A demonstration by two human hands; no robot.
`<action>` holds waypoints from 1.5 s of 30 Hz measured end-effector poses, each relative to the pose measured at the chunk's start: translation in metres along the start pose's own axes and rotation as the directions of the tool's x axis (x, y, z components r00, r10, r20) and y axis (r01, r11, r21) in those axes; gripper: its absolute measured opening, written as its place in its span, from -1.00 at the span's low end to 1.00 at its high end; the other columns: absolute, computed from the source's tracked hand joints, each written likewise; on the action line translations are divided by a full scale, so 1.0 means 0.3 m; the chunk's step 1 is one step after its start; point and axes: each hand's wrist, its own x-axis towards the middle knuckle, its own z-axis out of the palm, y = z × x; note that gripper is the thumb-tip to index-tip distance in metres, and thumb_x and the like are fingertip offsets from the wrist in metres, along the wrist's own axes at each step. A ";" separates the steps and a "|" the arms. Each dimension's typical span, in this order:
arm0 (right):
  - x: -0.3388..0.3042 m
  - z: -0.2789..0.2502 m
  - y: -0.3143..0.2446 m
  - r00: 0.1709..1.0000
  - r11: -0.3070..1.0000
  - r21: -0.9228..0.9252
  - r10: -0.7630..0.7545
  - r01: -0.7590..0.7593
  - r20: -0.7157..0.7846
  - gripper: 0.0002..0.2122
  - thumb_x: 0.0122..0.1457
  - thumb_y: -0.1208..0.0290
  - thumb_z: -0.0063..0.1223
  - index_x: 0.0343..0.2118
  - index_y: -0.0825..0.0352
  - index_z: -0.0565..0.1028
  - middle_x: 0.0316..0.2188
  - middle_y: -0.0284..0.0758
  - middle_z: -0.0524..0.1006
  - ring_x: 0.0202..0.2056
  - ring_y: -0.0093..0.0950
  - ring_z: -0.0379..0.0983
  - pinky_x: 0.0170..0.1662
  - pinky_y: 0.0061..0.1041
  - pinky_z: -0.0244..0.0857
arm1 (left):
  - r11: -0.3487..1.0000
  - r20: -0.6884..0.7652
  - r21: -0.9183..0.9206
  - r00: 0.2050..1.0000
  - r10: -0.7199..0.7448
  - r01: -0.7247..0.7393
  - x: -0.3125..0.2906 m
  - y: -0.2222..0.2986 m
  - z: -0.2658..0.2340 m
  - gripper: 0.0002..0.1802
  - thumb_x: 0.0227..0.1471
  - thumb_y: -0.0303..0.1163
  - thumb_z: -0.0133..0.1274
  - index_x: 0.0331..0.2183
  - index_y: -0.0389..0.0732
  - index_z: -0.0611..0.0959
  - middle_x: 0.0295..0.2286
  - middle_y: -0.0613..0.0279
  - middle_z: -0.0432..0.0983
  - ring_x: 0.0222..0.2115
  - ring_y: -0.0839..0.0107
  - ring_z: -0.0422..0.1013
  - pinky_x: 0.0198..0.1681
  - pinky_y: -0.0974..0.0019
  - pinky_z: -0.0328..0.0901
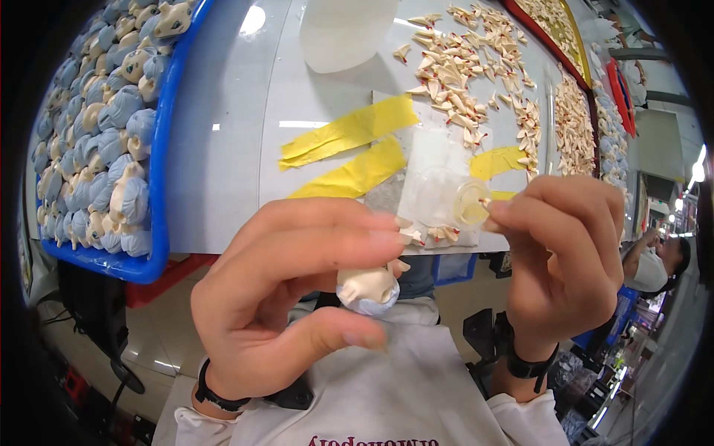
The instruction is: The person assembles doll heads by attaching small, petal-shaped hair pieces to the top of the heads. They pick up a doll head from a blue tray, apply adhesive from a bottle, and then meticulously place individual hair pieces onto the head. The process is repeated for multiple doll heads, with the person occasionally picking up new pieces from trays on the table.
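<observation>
The left hand comes in from the lower left, fingers stretched to the right above and thumb curved below. Its grip is around one doll head, cream with light blue, which sits between fingers and thumb just off the table's near edge, over the lap.

The right hand is raised at the near edge toward the right, wrist below and knuckles up, fingers bent inward. Its grip pinches one small cream piece between thumb and fingertip, at the mouth of one clear cup lying on its side; whether piece and cup touch, I cannot tell.

One black band is on each wrist. Four strips of yellow tape show on the table, two left of the cup and two right. Along the left edge stands one blue tray full of doll heads, too many to count. Toward the far right corner spread loose red-tipped pieces, again beyond counting. One whitish translucent tub stands at the far edge.
</observation>
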 end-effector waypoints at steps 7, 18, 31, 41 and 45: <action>-0.001 0.012 -0.020 0.997 0.991 0.110 0.078 -0.077 0.000 -0.84 -0.31 0.69 0.16 -0.57 0.38 0.48 -0.56 -0.30 0.41 -0.48 -0.48 0.29 -0.41 -0.59 0.16 | 0.986 -0.137 -0.160 0.988 -0.073 0.050 -0.008 0.009 0.062 -0.39 -0.26 -0.11 0.25 -0.25 -0.32 0.42 -0.35 0.05 0.37 -0.46 0.29 0.43 -0.56 0.47 0.35; -0.057 -0.003 -0.112 0.971 0.780 0.579 0.205 -0.237 0.121 -0.85 -0.15 0.61 0.17 -0.48 0.29 0.44 -0.52 -0.30 0.38 -0.49 -0.57 0.29 -0.42 -0.69 0.16 | 0.987 -0.207 -0.143 0.973 -0.106 0.077 -0.015 0.035 0.112 -0.43 -0.34 -0.15 0.32 -0.33 -0.31 0.47 -0.43 0.18 0.39 -0.46 0.53 0.34 -0.38 0.49 0.28; -0.071 -0.069 -0.025 0.963 0.814 0.520 0.262 -0.259 0.069 -0.74 -0.31 0.71 0.09 -0.45 0.34 0.51 -0.47 -0.34 0.48 -0.48 -0.59 0.32 -0.36 -0.59 0.20 | 0.994 -0.218 -0.107 0.975 -0.028 0.005 -0.020 0.038 0.118 -0.66 -0.30 -0.46 0.28 -0.39 -0.30 0.53 -0.36 0.06 0.37 -0.41 0.37 0.40 -0.35 0.39 0.32; -0.031 -0.204 0.465 0.785 0.800 -0.136 0.600 -0.585 0.155 -0.84 -0.15 0.63 0.05 -0.41 0.41 0.50 -0.48 -0.41 0.48 -0.47 -0.65 0.33 -0.34 -0.73 0.19 | 0.994 -0.243 -0.084 0.966 -0.084 0.066 -0.018 0.031 0.090 -0.50 -0.36 -0.16 0.29 -0.38 -0.26 0.48 -0.30 0.02 0.37 -0.41 0.22 0.44 -0.42 0.30 0.39; -0.015 -0.199 0.464 0.793 0.795 -0.148 0.603 -0.589 0.084 -0.89 -0.12 0.61 0.07 -0.46 0.42 0.50 -0.49 -0.36 0.49 -0.46 -0.62 0.37 -0.35 -0.69 0.21 | 1.000 -0.288 -0.003 0.957 -0.026 0.027 -0.007 0.026 0.081 -0.48 -0.32 -0.18 0.29 -0.35 -0.27 0.44 -0.33 0.04 0.35 -0.42 0.23 0.44 -0.48 0.39 0.39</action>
